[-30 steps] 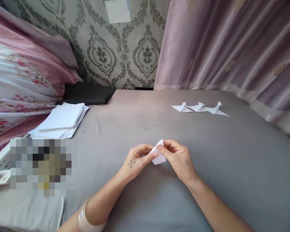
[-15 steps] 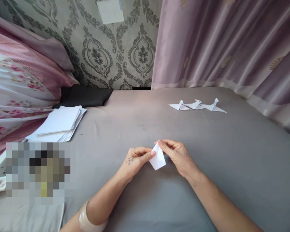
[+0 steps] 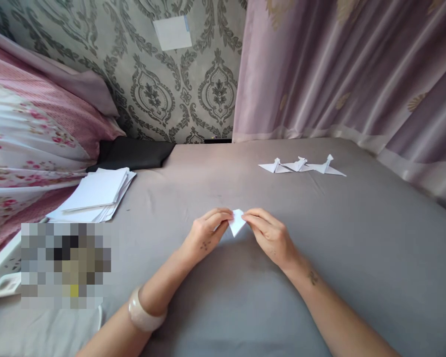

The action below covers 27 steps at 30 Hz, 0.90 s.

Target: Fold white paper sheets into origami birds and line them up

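Note:
A small folded piece of white paper [image 3: 237, 224] is held up above the grey sheet [image 3: 223, 297], one corner pointing down toward me. My left hand [image 3: 207, 230] pinches its left edge between thumb and fingers. On the opposite edge, the fingertips of my right hand [image 3: 269, 233] are closed on it too. The fingertips partly cover the paper's sides. Farther back on the right stand several folded paper birds, white and in a row; the rightmost paper bird [image 3: 327, 166] has its neck raised.
A stack of white paper [image 3: 96, 191] lies at the left, in front of a black folded item [image 3: 134, 152]. Nearer me is a pixelated patch [image 3: 67, 265] with a white cable beside it. Floral fabric [image 3: 26, 139] borders the left, a mauve curtain [image 3: 301, 74] the right.
The folded paper has been turned: it now shows a pointed corner downward instead of a slanted four-sided shape. Both hands shifted slightly upward, and my right hand moved down to the paper's side.

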Available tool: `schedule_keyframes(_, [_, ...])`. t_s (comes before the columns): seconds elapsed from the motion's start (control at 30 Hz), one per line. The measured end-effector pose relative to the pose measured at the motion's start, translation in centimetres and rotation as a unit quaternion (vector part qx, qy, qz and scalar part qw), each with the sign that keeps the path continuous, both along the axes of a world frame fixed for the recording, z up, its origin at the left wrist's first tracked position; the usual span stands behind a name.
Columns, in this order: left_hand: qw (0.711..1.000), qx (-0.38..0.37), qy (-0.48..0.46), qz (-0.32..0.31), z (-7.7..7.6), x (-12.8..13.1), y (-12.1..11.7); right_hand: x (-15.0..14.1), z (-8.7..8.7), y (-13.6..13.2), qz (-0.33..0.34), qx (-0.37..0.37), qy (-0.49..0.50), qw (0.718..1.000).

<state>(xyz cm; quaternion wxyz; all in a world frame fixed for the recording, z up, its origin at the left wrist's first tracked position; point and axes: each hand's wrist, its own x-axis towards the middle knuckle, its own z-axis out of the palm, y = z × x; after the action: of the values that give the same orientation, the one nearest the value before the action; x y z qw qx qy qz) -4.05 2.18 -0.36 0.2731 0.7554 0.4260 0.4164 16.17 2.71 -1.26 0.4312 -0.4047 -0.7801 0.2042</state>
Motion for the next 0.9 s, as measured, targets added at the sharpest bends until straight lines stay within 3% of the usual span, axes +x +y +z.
schedule_keyframes(0.07, [0.995, 0.044, 0.082, -0.029, -0.4, -0.2, 0.9, 0.5, -0.8, 0.5, 0.004, 0.021, -0.036, 0.999])
schedule_keyframes(0.2, [0.98, 0.045, 0.184, -0.07, -2.0, -0.2, 2.0, 0.9, -1.9, 1.0, -0.008, 0.016, -0.126, 0.992])
schedule_keyframes(0.33, [0.963, 0.078, 0.241, -0.096, -3.2, -0.1, 2.2, 0.9, -1.8, 0.6, -0.007, -0.017, -0.209, 0.978])
schedule_keyframes(0.47, [0.972, 0.06, 0.215, -0.077, -3.4, -0.7, 2.3, 0.9, -0.8, 0.5, -0.046, -0.068, -0.223, 0.971])
schedule_keyframes(0.63, [0.982, 0.02, 0.172, -0.076, -3.1, -1.2, 2.9, 0.6, -0.3, 0.7, -0.117, -0.109, -0.158, 0.974])
schedule_keyframes(0.77, [0.982, 0.006, 0.168, -0.081, -3.0, -1.1, 3.2, 0.1, -0.2, 0.3, -0.089, -0.091, -0.192, 0.973])
schedule_keyframes(0.9, [0.984, -0.056, 0.155, -0.068, -2.5, -1.0, 3.2, -0.3, -0.4, -0.3, -0.082, -0.094, -0.267, 0.956])
